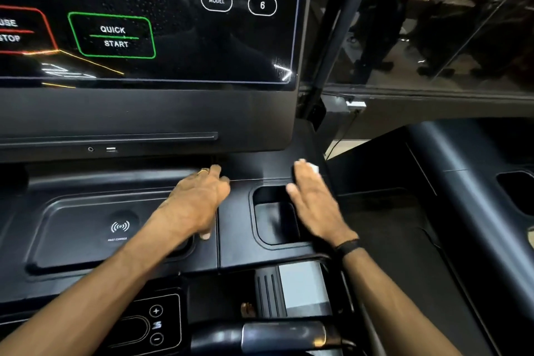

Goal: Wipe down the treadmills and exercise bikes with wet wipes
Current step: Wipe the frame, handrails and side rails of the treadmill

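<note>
Treadmill console [237, 240]: black, matte deck below glossy touchscreen [144, 17], lit, showing QUICK START, SPEED, MODEL. Recessed cup pocket [273, 220] at right of deck; wireless-charge tray [86, 228] at left. Wet wipe [314, 167]: white, crumpled, on deck far right, mostly hidden under right hand [312, 199]

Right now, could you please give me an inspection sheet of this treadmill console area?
Surface: black console deck, with a recessed holder and charging tray.
Job's things: white wipe under the right hand's fingertips.
Clutter: nothing seen.
Hands: left hand rests on the deck; right hand flat, pressing the wipe.
Cables: thin black cable behind the console.
Surroundings: touchscreen lit; neighbouring machine to the right.
</note>
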Action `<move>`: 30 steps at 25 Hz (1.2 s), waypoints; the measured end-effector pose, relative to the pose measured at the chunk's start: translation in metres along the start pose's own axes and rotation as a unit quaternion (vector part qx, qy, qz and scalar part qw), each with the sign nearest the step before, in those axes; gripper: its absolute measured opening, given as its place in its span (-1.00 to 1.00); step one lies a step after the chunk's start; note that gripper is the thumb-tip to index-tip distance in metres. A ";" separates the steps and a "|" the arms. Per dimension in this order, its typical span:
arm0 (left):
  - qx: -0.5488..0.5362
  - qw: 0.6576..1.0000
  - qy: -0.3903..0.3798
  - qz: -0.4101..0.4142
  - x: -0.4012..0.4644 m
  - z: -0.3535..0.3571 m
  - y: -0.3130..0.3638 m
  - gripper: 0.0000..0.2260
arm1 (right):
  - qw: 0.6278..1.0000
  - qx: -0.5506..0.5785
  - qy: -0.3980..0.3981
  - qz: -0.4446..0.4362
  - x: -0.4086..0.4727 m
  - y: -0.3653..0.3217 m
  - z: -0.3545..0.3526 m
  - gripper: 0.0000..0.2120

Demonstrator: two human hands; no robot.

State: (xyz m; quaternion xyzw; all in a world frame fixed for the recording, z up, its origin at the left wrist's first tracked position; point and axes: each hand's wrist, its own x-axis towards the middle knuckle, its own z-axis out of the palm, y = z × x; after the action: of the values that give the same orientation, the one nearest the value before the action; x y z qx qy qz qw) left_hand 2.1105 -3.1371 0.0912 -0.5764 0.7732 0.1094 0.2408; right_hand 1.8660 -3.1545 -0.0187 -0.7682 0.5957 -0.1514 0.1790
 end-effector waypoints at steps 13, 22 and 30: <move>0.059 0.998 -0.032 0.007 0.010 -0.010 0.011 -0.13 | 0.999 0.022 0.006 0.045 -0.059 0.003 0.001 -0.31; 0.084 0.996 -0.034 -0.011 0.015 -0.011 0.020 -0.13 | 0.923 0.014 -0.019 0.384 -0.092 -0.023 -0.007 -0.15; 0.113 0.993 -0.013 0.013 0.022 -0.015 0.037 -0.33 | 0.989 0.020 0.012 0.148 -0.098 -0.008 0.004 -0.16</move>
State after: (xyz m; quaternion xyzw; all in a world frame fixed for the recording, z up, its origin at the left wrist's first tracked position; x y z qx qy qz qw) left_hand 2.0670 -3.1513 0.0891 -0.5338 0.7849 0.0324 0.3130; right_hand 1.8504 -3.0572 -0.0204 -0.6657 0.7022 -0.1441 0.2075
